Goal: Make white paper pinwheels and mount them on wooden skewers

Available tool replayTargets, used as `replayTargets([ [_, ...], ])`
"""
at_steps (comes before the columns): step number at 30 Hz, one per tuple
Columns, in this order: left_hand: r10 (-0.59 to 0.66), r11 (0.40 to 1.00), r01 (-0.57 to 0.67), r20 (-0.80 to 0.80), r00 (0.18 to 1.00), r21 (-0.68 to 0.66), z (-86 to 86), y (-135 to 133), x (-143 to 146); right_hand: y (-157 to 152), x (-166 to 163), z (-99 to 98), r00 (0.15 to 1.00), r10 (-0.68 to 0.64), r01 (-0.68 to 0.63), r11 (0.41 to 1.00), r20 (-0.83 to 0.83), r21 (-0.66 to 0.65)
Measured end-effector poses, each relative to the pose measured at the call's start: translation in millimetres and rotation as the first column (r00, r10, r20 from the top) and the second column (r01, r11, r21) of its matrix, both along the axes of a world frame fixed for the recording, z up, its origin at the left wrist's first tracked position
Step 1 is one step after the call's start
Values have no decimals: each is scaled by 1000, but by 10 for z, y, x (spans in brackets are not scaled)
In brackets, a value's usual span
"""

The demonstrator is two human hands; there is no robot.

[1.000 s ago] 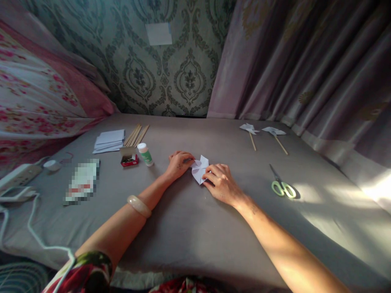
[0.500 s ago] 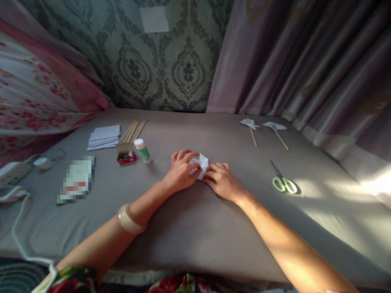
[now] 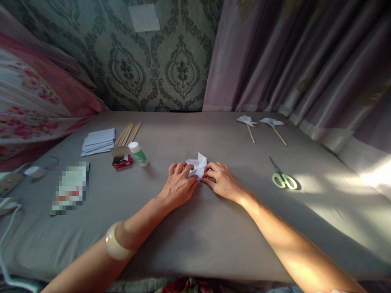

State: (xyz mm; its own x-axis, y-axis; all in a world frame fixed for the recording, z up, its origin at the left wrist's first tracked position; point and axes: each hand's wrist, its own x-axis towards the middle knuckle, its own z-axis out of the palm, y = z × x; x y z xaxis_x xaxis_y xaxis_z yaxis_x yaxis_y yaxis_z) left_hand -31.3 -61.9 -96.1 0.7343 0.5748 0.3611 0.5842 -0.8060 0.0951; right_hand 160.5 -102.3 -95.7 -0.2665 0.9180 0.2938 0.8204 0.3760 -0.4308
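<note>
A white paper pinwheel (image 3: 200,163), folded into blades, lies on the grey cloth between my hands. My left hand (image 3: 180,182) rests over its left side, fingers curled and pressed on the paper. At the lower right edge, my right hand (image 3: 220,180) pinches the paper between thumb and fingers. Parts of the pinwheel are hidden under both hands. Two pinwheels on sticks lie at the back right: one nearer the middle (image 3: 247,121), the other (image 3: 271,122) to its right.
Green-handled scissors (image 3: 282,178) lie to the right. Leftward are a green-and-white bottle (image 3: 139,154), a red open box (image 3: 121,161), wooden sticks (image 3: 126,135), a stack of white paper (image 3: 99,141) and a blurred packet (image 3: 71,186). A white cable (image 3: 6,244) runs along the left edge.
My left hand has slid slightly left and down along the pinwheel, uncovering more of its blades. My right hand stays at the lower right edge. The camera view has shifted a little.
</note>
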Motion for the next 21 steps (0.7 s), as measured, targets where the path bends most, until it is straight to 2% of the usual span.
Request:
replayTargets([
  [11,-51,998,52,-31,998,28,28,-57,7,93,-40,-104,956,-188,192,981,-227,-7],
  [21,-66,997,65,22,998,32,20,-32,16,182,-65,-128,923,-290,305,952,-254,21],
])
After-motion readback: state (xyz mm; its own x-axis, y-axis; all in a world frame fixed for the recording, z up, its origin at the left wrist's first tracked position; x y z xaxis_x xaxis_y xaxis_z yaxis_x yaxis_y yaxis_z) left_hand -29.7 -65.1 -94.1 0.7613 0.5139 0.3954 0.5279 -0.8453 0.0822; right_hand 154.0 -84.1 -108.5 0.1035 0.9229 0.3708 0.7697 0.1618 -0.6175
